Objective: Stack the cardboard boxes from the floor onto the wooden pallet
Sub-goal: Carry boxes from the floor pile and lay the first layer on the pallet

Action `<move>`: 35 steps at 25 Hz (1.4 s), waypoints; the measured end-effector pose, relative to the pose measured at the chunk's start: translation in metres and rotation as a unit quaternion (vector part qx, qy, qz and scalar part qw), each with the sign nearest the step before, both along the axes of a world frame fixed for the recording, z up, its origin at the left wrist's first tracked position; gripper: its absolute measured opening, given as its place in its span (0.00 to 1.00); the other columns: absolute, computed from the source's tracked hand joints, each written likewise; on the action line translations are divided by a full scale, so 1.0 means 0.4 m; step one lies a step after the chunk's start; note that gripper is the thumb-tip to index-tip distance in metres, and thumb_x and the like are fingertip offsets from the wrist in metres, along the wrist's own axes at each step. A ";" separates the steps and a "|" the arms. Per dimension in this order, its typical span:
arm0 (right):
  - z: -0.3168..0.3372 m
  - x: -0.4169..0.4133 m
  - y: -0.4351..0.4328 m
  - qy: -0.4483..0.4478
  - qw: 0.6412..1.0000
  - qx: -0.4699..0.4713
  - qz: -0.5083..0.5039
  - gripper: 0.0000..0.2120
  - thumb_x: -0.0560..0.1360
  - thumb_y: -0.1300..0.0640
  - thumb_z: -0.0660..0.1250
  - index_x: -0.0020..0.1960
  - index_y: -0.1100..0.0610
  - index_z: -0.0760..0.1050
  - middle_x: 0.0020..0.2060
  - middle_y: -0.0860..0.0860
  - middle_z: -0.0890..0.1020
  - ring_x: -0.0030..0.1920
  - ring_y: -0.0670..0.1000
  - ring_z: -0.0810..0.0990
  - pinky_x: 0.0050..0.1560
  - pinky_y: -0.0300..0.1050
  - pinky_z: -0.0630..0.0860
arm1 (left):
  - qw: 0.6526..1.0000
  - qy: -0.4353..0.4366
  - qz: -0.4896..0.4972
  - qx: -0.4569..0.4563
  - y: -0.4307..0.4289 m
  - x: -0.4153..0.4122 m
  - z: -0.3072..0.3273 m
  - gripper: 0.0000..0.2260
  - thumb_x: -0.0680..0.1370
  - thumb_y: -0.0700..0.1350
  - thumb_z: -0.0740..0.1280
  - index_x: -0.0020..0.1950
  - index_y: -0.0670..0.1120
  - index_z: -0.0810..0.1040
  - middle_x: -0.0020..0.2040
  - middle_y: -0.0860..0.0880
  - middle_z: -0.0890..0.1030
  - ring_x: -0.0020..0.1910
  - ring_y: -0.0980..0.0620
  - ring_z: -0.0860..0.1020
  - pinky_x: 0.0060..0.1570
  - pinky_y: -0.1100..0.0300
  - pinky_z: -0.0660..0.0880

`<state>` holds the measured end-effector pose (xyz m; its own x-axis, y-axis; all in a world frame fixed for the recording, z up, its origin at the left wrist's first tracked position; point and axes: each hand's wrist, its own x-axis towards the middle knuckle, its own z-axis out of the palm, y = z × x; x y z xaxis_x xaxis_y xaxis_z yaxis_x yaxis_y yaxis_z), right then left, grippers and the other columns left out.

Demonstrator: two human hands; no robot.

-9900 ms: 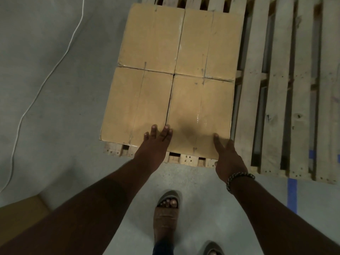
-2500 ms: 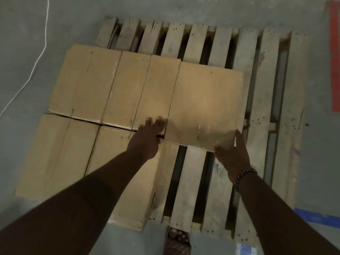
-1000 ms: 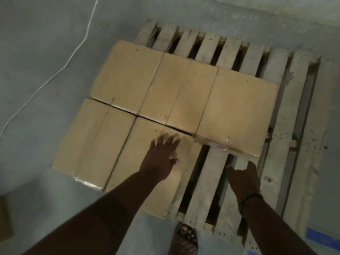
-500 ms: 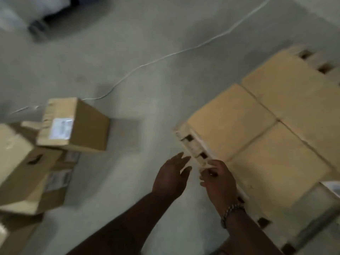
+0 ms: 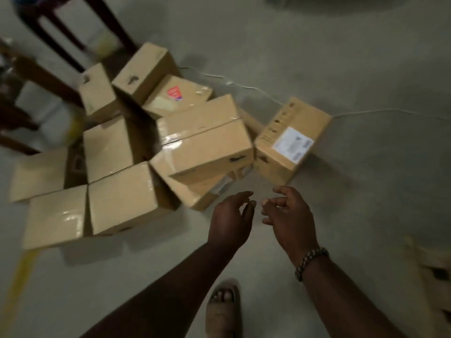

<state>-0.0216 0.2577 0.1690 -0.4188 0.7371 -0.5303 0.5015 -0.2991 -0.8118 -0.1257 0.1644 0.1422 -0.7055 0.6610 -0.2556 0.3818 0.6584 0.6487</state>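
1. Where the grey floor [image 5: 341,57] meets a dark frame [image 5: 48,69], tan boxes [image 5: 202,147] lie jumbled, flat-faced, with glossy tape.
2. One labelled box [image 5: 290,140] sits tilted at the heap's right edge.
3. The left hand [image 5: 230,218] and right hand [image 5: 290,215] hover near the boxes, each grip loosely open and empty.
4. The pallet corner [image 5: 432,269] shows blurred at right.

About ten cardboard boxes [image 5: 202,152] lay on the floor [image 5: 366,57]; blur made the exact count uncertain. One bore a red sticker [image 5: 175,93], one a white label [image 5: 292,145]. Two empty hands [image 5: 230,220], one bracelet [image 5: 310,262], one sandalled foot [image 5: 223,311], one white cable [image 5: 244,85].
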 end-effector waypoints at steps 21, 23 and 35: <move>-0.277 -0.743 -0.122 -0.031 0.911 -0.403 -0.084 0.14 0.79 0.60 0.71 0.59 0.64 0.71 0.57 0.65 0.77 0.61 0.62 0.79 0.61 0.55 0.79 | 0.967 0.069 -0.080 -0.234 0.082 -1.021 -0.207 0.36 0.83 0.58 0.62 0.85 0.50 0.47 0.85 0.45 0.49 0.82 0.36 0.53 0.78 0.41 0.57; -0.285 -0.752 -0.122 -0.035 0.911 -0.400 -0.096 0.10 0.79 0.60 0.71 0.51 0.65 0.72 0.55 0.63 0.78 0.59 0.60 0.79 0.65 0.56 0.78 | 0.964 0.059 -0.090 -0.242 0.085 -1.038 -0.210 0.35 0.84 0.57 0.61 0.85 0.48 0.47 0.84 0.43 0.54 0.81 0.37 0.59 0.77 0.44 0.60; -0.246 -0.541 -0.064 -0.010 0.999 -0.042 -0.020 0.40 0.66 0.53 0.75 0.77 0.43 0.69 0.68 0.50 0.76 0.59 0.48 0.82 0.60 0.48 0.81 | 0.969 -0.043 0.240 -0.036 -0.208 -0.649 -0.208 0.31 0.75 0.69 0.66 0.67 0.47 0.74 0.58 0.48 0.82 0.55 0.44 0.82 0.50 0.51 0.82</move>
<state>-0.2381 0.2322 0.0705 -0.3779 0.7059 -0.5991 0.5034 -0.3863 -0.7728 -0.3852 0.0812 0.0588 -0.9011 0.2411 -0.3605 -0.0327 0.7911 0.6108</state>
